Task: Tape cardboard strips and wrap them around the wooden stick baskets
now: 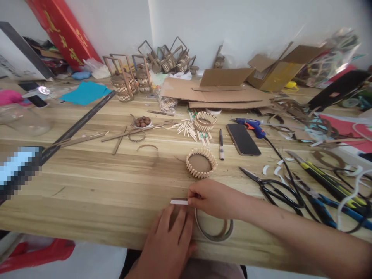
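Observation:
Near the table's front edge, my right hand (210, 198) pinches a narrow white strip (178, 202) with a dark edge; part of it is hidden by the fingers. My left hand (171, 234) lies palm down just below the strip, fingers stretched out over the tabletop. Whether its fingertips touch the strip, I cannot tell. Beside both hands, partly under my right wrist, rests a brown and pale band ring (228, 232). Beyond my right hand sits a round base (200, 163) ringed with short wooden sticks.
Scissors (279, 190), a utility knife (328, 178) and pliers (316, 199) lie at right. Farther back are a phone (243, 139), a blue glue gun (255, 126), a pen (221, 145), loose sticks (187, 130) and a second stick ring (205, 122). Small baskets (123, 87) and cardboard (215, 95) stand behind.

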A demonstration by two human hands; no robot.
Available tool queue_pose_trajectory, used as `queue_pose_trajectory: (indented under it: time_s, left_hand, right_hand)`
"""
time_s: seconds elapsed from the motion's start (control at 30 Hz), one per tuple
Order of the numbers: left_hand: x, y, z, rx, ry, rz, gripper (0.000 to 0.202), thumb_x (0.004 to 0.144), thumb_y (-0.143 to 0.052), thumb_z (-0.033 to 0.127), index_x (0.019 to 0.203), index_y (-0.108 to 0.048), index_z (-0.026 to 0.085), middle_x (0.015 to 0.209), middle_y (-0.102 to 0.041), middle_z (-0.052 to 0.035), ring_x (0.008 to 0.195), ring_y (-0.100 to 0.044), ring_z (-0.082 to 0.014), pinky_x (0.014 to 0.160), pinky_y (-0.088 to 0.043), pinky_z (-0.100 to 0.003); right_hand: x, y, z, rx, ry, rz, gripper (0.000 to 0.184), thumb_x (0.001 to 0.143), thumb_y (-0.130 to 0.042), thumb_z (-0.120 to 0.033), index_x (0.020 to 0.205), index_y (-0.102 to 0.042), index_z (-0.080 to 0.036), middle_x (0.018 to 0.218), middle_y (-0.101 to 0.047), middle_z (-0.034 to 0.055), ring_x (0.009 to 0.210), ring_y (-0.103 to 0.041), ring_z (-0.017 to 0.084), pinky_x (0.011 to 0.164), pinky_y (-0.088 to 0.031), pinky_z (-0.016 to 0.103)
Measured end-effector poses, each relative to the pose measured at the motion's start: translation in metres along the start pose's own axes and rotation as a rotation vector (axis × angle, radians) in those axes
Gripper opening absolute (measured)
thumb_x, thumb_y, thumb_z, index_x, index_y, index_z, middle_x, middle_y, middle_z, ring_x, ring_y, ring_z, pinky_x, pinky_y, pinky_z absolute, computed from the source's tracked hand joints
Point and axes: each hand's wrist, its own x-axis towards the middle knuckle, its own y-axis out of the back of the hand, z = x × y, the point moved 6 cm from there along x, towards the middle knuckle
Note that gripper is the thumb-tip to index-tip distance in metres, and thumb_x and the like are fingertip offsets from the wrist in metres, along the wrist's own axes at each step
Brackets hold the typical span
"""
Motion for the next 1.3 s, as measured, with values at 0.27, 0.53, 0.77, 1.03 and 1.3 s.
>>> queue_pose_trajectory:
  time_s: [0.27,0.53,0.77,1.03,1.3]
  left_hand:
    - [0.001,0.004,0.002,0.076,-0.018,0.026,0.048,0.097,-0.047,0.043,0.137,-0.051,0.018,0.142,-0.053,-0.0079,0.123,-0.055,-0.0334,0.093,-0.052,-0.044]
    - [-0.002,0.008,0.004,0.138,-0.048,0.037,0.045,0.099,-0.043,0.04,0.136,-0.052,0.017,0.141,-0.055,-0.0074,0.123,-0.055,-0.031,0.093,-0.05,-0.041]
    - [-0.001,0.016,0.002,0.125,-0.019,0.141,0.043,0.098,-0.042,0.046,0.127,-0.059,0.019,0.133,-0.063,-0.0036,0.118,-0.057,-0.0271,0.093,-0.046,-0.038]
    - [-0.004,0.029,-0.006,0.108,0.094,0.356,0.038,0.102,-0.034,0.037,0.11,-0.066,0.017,0.119,-0.07,-0.0069,0.109,-0.061,-0.023,0.093,-0.042,-0.035]
    - [-0.001,0.03,-0.01,0.181,0.056,0.285,0.036,0.1,-0.038,0.031,0.117,-0.063,0.011,0.122,-0.069,-0.0117,0.109,-0.063,-0.0258,0.09,-0.047,-0.037]
  right_hand:
    - [0.004,0.0,0.001,-0.084,-0.027,-0.035,0.021,0.086,-0.054,-0.021,0.083,-0.074,-0.017,0.079,-0.074,0.0059,0.067,-0.06,0.015,0.054,-0.032,0.022]
    - [0.007,-0.001,-0.001,-0.148,-0.031,-0.057,0.024,0.087,-0.053,-0.024,0.086,-0.076,-0.017,0.083,-0.076,0.0078,0.073,-0.064,0.017,0.056,-0.033,0.024]
    - [0.008,-0.002,-0.003,-0.187,-0.027,-0.068,0.024,0.088,-0.053,-0.023,0.088,-0.076,-0.016,0.088,-0.076,0.0094,0.079,-0.066,0.019,0.059,-0.035,0.025]
    - [0.01,-0.002,-0.004,-0.201,-0.015,-0.066,0.024,0.087,-0.053,-0.023,0.085,-0.076,-0.016,0.086,-0.077,0.0099,0.077,-0.067,0.019,0.058,-0.033,0.026]
    - [0.01,-0.002,-0.004,-0.201,-0.013,-0.056,0.024,0.085,-0.053,-0.021,0.081,-0.077,-0.016,0.081,-0.076,0.0098,0.072,-0.065,0.018,0.056,-0.032,0.025]
